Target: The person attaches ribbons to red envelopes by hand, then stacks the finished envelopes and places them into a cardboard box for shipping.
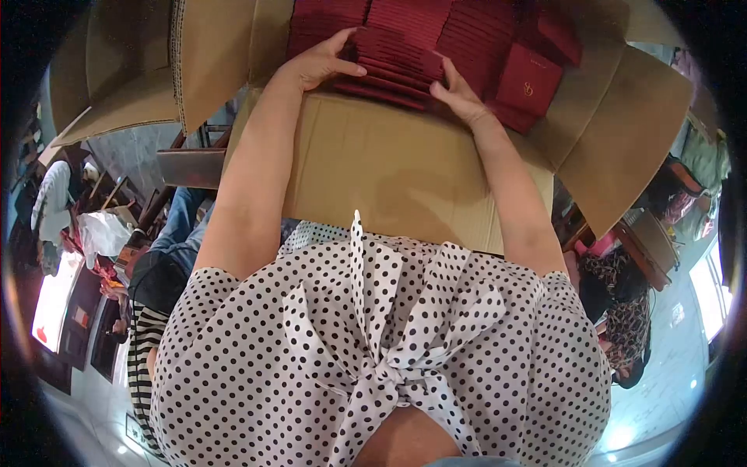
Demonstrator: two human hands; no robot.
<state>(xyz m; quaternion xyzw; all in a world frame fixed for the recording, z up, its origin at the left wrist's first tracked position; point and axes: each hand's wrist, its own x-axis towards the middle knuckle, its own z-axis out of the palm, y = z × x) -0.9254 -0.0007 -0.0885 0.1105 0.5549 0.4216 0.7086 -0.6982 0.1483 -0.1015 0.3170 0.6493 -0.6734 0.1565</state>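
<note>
Rows of thin dark red packets (401,50) stand packed on edge inside an open cardboard box (373,156). My left hand (320,64) is at the left end of the middle row, its thumb across the front and its index finger over the top edges. At the right end of that row is my right hand (459,92), with thumb and fingers around the packets' edges. The row is gripped between both hands. To the right, a red packet with a gold emblem (529,78) lies face up, close to my right fingers.
The box's left flap (214,62) and right flap (622,132) stand spread outward. A person in a striped top (144,342) is at my left, and a person in leopard print (626,331) at my right. Brown wooden furniture (191,167) stands behind the box.
</note>
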